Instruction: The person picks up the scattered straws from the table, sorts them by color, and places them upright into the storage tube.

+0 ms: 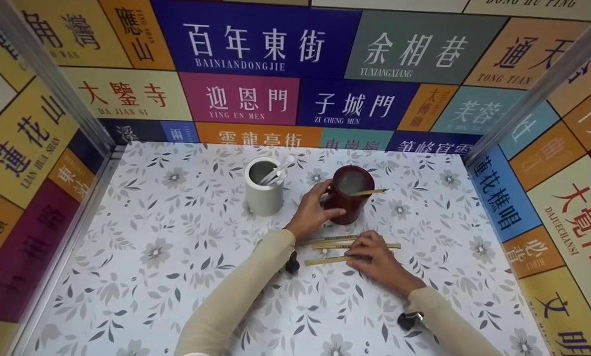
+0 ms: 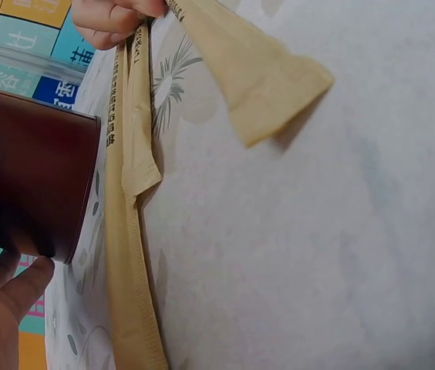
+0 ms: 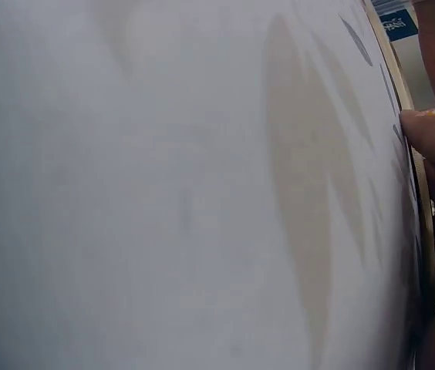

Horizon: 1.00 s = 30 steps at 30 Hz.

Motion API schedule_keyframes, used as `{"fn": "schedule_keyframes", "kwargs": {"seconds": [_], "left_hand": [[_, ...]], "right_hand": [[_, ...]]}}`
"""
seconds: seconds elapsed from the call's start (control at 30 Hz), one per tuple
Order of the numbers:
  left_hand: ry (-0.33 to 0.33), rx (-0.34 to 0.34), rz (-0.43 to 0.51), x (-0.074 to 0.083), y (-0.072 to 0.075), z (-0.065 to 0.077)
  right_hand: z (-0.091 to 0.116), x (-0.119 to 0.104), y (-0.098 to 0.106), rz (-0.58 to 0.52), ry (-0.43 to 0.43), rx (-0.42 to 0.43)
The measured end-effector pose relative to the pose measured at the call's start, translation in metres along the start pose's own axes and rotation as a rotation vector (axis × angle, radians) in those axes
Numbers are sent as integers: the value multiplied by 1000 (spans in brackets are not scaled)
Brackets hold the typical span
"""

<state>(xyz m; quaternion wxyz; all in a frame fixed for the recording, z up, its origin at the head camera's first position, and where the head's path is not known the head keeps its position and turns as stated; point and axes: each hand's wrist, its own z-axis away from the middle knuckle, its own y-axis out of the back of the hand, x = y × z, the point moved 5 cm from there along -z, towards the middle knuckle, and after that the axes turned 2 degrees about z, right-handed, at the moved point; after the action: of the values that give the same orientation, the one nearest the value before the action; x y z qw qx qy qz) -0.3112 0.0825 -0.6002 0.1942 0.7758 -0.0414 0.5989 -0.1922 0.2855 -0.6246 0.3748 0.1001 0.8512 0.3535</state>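
My left hand (image 1: 311,211) grips the dark red cup (image 1: 347,207) from its left side, thumb across the front. One slim tan stick packet (image 1: 369,192) leans out over the cup's rim. With thumb and fingers, my right hand (image 1: 377,259) pinches a narrow paper-wrapped packet (image 1: 322,261), its flat end raised off the cloth in the left wrist view (image 2: 271,85). Just behind it, more paper packets with dark printing (image 1: 320,245) lie side by side on the table. The right wrist view shows the right thumb (image 3: 432,139) against a packet's edge.
To the left of the red cup stands a white cup (image 1: 265,200) holding white-handled utensils (image 1: 278,170). A floral cloth (image 1: 152,291) covers the table. Printed panels (image 1: 256,49) wall in the back and both sides, with clear posts (image 1: 518,94) at the corners.
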Motion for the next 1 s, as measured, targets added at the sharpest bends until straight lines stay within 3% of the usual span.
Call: {"fn": "schedule_keyframes", "kwargs": {"seconds": [0.33,0.53,0.73,1.0], "left_hand": [[7,-6,17,-1,2,-1],[-8,-7,10,-3,1,1],[-9,-3,12,-4,1,2],[-28,-1,-20,0,1,-1]], "right_hand": [[-8,-15,5,61,9,-98],[-20,-25,27,-22,44,28],[-37,-33,60,-188,-20,150],[-68,-53,105,-356,-85,253]]}}
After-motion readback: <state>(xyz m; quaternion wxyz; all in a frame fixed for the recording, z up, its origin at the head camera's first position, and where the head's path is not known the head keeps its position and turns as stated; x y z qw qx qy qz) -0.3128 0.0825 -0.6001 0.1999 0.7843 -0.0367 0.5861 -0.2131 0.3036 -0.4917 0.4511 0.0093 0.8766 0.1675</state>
